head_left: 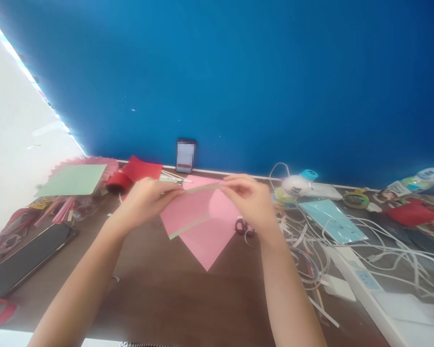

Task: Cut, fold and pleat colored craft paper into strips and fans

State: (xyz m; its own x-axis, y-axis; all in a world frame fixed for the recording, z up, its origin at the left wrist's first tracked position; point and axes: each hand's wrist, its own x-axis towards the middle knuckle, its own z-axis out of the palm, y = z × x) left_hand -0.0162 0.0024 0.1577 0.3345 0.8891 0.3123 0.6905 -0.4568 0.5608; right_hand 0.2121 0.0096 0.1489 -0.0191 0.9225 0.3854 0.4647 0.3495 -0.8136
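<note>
Shows a bare, slim-fingered left hand (148, 198) and a bare right hand (252, 201), with narrow wrists (116, 228) and uncovered forearms (290, 294) widening downward.

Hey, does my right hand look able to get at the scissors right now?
Probably yes: the handles of the scissors show uncovered close by the right hand, though that hand is pinching the pink paper and would likely need to let go first.
</note>
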